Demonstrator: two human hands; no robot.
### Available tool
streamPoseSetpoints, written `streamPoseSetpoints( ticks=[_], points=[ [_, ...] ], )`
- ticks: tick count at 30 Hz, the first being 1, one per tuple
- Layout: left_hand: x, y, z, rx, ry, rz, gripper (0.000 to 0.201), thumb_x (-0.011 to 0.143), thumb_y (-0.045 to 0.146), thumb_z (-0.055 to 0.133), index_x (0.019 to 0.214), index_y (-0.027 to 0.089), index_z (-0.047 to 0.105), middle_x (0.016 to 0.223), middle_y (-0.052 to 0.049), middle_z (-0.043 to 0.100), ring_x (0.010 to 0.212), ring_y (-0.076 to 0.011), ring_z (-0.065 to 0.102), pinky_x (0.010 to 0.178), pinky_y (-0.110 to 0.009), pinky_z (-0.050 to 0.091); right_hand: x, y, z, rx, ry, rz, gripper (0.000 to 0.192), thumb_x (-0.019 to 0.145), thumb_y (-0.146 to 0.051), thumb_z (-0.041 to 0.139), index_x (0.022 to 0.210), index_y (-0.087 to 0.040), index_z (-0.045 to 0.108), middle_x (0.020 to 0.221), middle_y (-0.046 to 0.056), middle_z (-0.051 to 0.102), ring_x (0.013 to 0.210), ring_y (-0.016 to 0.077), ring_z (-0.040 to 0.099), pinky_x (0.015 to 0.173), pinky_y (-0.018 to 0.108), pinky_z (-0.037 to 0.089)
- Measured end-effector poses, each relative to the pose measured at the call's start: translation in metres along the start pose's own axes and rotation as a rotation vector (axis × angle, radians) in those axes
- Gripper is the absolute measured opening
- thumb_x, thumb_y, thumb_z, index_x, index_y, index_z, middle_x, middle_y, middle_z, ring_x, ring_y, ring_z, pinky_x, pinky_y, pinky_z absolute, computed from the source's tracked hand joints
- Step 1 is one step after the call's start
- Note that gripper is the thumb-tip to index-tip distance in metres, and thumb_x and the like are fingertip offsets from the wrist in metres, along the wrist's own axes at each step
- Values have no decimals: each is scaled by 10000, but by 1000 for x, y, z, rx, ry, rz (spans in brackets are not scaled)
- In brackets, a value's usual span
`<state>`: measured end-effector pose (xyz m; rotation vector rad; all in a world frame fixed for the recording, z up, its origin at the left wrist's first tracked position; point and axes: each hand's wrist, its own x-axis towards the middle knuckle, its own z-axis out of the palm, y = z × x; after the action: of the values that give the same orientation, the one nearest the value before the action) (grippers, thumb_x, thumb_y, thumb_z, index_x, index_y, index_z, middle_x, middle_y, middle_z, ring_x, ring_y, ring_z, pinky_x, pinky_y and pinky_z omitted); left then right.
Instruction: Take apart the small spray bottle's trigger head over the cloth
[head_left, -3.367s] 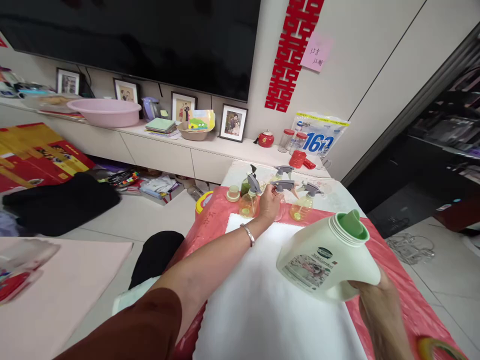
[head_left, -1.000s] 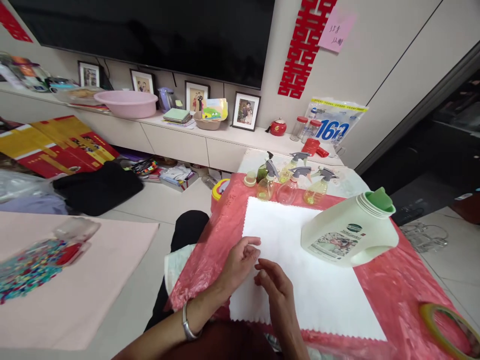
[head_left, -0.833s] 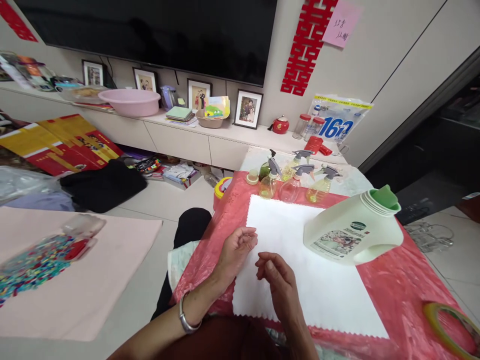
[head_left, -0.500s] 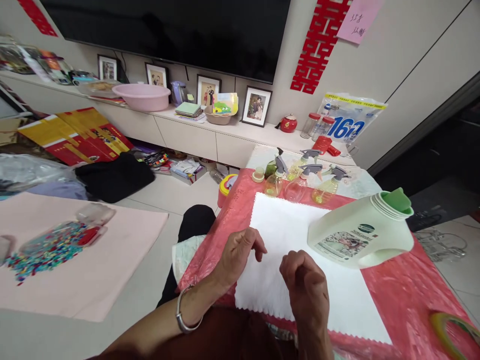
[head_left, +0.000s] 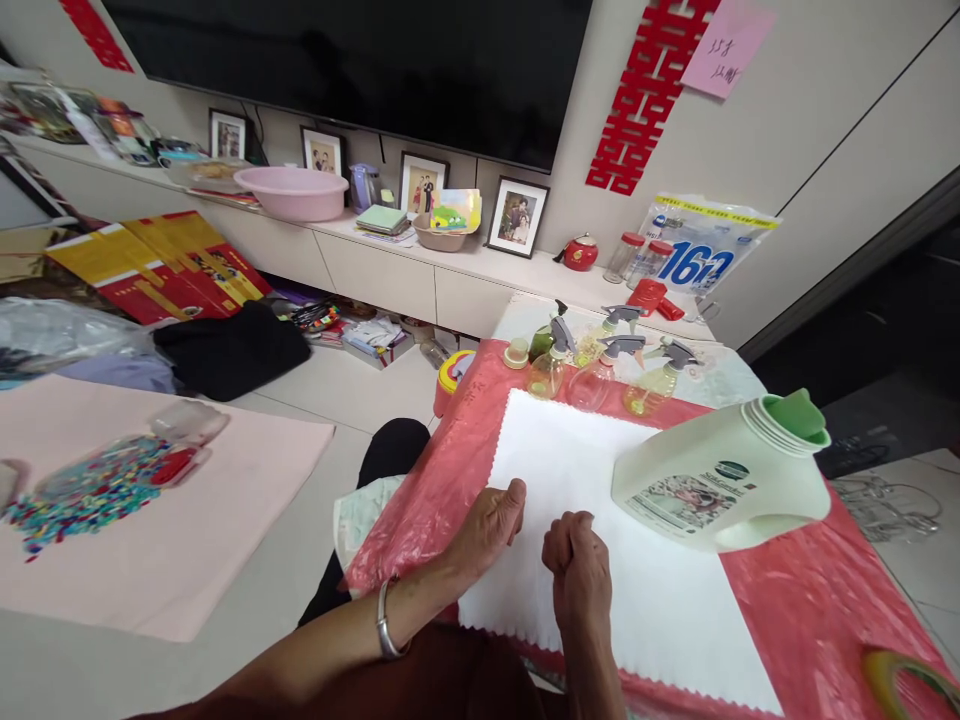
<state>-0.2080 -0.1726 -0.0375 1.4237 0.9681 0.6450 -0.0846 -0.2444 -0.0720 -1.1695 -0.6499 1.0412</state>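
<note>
My left hand (head_left: 491, 525) is closed in a loose fist with the thumb on top, over the left edge of a white scallop-edged cloth (head_left: 555, 450). A short gap to the right, my right hand (head_left: 581, 570) is also curled into a fist above the cloth. Nothing shows in either hand. A pale green detergent jug (head_left: 697, 485) with a green spout and no cap stands on the cloth's right part, nearest my right hand. Behind the cloth are several spray bottles, among them a pink one (head_left: 594, 382), and a pale green cap (head_left: 517, 352).
Red plastic sheeting (head_left: 810, 590) covers the table. A tape roll (head_left: 907, 680) lies at its near right corner. To the left, a pink surface (head_left: 247, 520) holds a heap of small coloured pieces (head_left: 97, 495). A TV cabinet (head_left: 375, 260) runs along the back.
Both hands have closed from loosely bent fingers into tighter fists. My left hand has dropped slightly, and my right hand has shifted a little left. The view has moved slightly.
</note>
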Motion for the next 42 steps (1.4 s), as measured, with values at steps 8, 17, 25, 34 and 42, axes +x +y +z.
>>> streamPoseSetpoints(
  ticks=[8, 17, 25, 34, 42],
  points=[
    [4, -4, 5, -2, 22, -34, 758, 845, 891, 185, 451, 259, 326, 467, 33, 313, 503, -144, 369, 583, -326, 328, -2, 4, 0, -12, 47, 47, 763, 884, -790, 609, 578, -203, 230, 561, -54, 172, 506, 67, 191, 479, 243, 190],
    [7, -15, 5, -11, 7, -11, 750, 894, 843, 188, 464, 245, 329, 479, 36, 320, 512, -139, 379, 594, -322, 323, -2, -4, 10, -44, 112, 64, 793, 825, -851, 612, 555, -214, 225, 555, -55, 164, 504, 68, 179, 479, 255, 172],
    [6, -20, 5, -18, 5, 12, 734, 932, 800, 209, 480, 235, 335, 487, 40, 327, 514, -131, 376, 596, -317, 324, -3, 0, 9, -103, 103, 60, 775, 898, -856, 507, 588, -215, 200, 561, -54, 172, 503, 73, 196, 483, 248, 201],
    [6, -18, 6, -27, -4, 13, 736, 924, 810, 202, 481, 239, 341, 487, 40, 336, 514, -132, 384, 602, -317, 336, -5, 3, 7, -151, 106, 55, 733, 966, -822, 417, 612, -219, 198, 559, -48, 200, 515, 82, 208, 499, 255, 209],
    [6, -23, 6, -25, -2, 11, 746, 908, 828, 202, 469, 242, 344, 478, 39, 341, 510, -132, 386, 595, -318, 335, -5, 8, 4, -154, 103, 78, 721, 976, -814, 399, 614, -220, 209, 558, -42, 221, 521, 86, 213, 505, 261, 215]
  ],
)
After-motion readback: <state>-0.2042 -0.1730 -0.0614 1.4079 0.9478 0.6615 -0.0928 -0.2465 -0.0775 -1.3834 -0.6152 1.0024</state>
